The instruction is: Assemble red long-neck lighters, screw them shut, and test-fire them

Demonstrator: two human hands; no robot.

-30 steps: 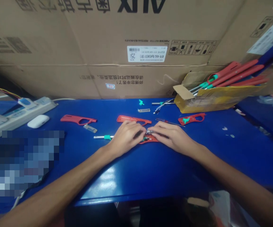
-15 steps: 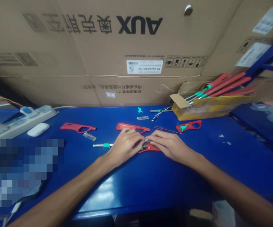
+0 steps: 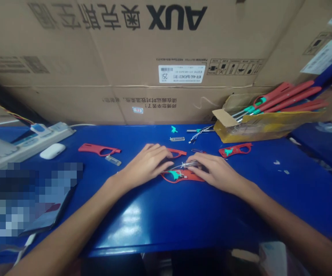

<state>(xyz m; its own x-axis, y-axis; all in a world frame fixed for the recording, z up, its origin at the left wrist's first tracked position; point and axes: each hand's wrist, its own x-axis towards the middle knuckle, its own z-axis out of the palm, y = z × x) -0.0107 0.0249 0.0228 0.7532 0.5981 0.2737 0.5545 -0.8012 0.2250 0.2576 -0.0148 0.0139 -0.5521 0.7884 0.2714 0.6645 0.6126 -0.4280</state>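
Observation:
My right hand (image 3: 216, 171) pinches a small clear tank (image 3: 191, 164) with a metal end, held just above a red lighter half (image 3: 193, 175). That half lies on the blue table with a green trigger piece (image 3: 175, 175) and white wires in it. At its left end is my left hand (image 3: 147, 163), fingers curled round the metal tube, which they mostly hide. Behind my hands lies another red half (image 3: 180, 152), partly covered by the left fingers. A screwdriver (image 3: 197, 151) is partly hidden behind my right hand.
Further red halves lie left (image 3: 98, 149) and right (image 3: 244, 148). Clear tanks (image 3: 113, 160) and a green piece (image 3: 174, 129) rest nearby. An open carton (image 3: 254, 130) holds several red lighters. A power strip (image 3: 43, 138), white case (image 3: 52, 150) and dark device (image 3: 59, 203) are left.
My hands have moved apart, uncovering the green trigger piece. The clear tank now shows in my right fingers. The whole view has shifted slightly.

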